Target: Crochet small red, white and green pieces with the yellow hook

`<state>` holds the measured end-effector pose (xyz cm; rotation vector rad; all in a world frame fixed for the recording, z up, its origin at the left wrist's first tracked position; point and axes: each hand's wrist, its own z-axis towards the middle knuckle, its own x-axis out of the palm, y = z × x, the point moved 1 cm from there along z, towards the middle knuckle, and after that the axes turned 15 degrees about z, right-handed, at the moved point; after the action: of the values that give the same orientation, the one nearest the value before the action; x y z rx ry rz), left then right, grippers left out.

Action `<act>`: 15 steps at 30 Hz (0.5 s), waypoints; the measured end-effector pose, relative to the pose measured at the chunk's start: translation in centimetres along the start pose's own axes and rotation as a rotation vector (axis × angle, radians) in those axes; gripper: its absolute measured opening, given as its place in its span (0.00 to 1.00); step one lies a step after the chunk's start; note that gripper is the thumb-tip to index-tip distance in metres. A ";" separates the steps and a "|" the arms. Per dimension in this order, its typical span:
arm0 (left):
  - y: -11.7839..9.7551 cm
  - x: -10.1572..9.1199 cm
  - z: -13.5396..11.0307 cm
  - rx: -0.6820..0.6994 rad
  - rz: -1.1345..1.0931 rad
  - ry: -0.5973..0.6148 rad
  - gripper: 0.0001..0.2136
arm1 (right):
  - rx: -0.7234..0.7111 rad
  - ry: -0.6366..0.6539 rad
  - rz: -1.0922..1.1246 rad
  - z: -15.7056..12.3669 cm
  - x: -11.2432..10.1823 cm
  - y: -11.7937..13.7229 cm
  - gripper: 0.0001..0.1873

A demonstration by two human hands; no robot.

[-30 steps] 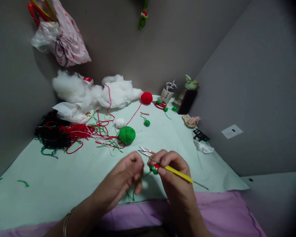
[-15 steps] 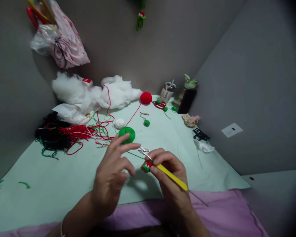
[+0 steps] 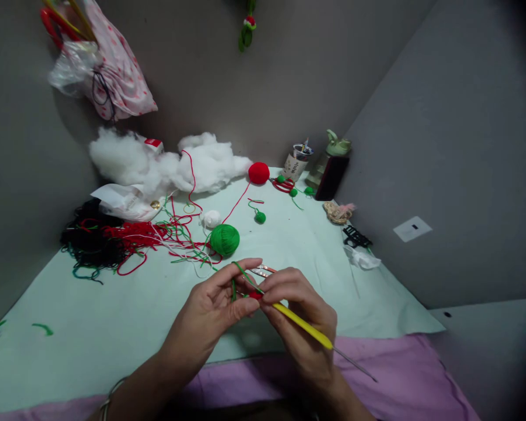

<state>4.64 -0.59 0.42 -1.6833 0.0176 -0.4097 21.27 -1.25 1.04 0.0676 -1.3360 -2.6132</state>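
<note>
My right hand (image 3: 304,310) is closed around the yellow handle of a crochet hook (image 3: 307,327), whose thin metal end sticks out toward the lower right. Between the thumb and fingers of my left hand (image 3: 210,310) is a small red and green crochet piece (image 3: 256,295), mostly covered by the fingers. A strand of green yarn (image 3: 244,273) runs over my left index finger to the piece. The hook's working tip meets the piece, partly hidden by my right fingertips. Just beyond my hands lies a green yarn ball (image 3: 224,240).
Red yarn ball (image 3: 259,173), white yarn ball (image 3: 212,219) and small green ball (image 3: 260,217) lie farther back. Loose yarn (image 3: 135,234) and white stuffing (image 3: 206,161) spread leftward. Red-handled scissors (image 3: 283,185), a pen cup (image 3: 297,164) and a phone (image 3: 332,177) are back right.
My left hand, spread and apart from the piece before, has moved right and down and now pinches it. Green yarn now loops over its index finger. The right hand keeps the hook.
</note>
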 end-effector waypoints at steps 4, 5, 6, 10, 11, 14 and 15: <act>-0.3 -0.2 0.0 -0.007 -0.032 0.002 0.22 | -0.028 0.056 -0.063 0.1 -0.1 0.4 0.12; -0.4 -0.2 -0.1 -0.005 -0.019 -0.005 0.23 | -0.049 0.074 -0.094 0.1 -0.1 0.5 0.12; -0.4 -0.2 -0.2 0.001 0.004 -0.023 0.23 | -0.073 0.090 -0.138 0.1 -0.2 0.6 0.13; 0.0 -0.1 -0.7 0.045 0.128 -0.151 0.23 | -0.249 0.154 -0.413 -0.2 -0.1 0.8 0.13; 0.1 -0.1 -0.8 0.058 0.148 -0.179 0.23 | -0.312 0.167 -0.499 -0.4 -0.1 0.7 0.13; 0.4 0.3 -1.0 0.105 0.194 -0.243 0.22 | -0.494 0.173 -0.705 -1.0 0.1 0.6 0.12; 0.5 0.4 -1.0 0.118 0.215 -0.257 0.22 | -0.532 0.169 -0.745 -1.2 0.2 0.6 0.11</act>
<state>4.87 -1.74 0.17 -1.5867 -0.0146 -0.0313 21.32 -2.56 0.79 0.8167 -0.5740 -3.3657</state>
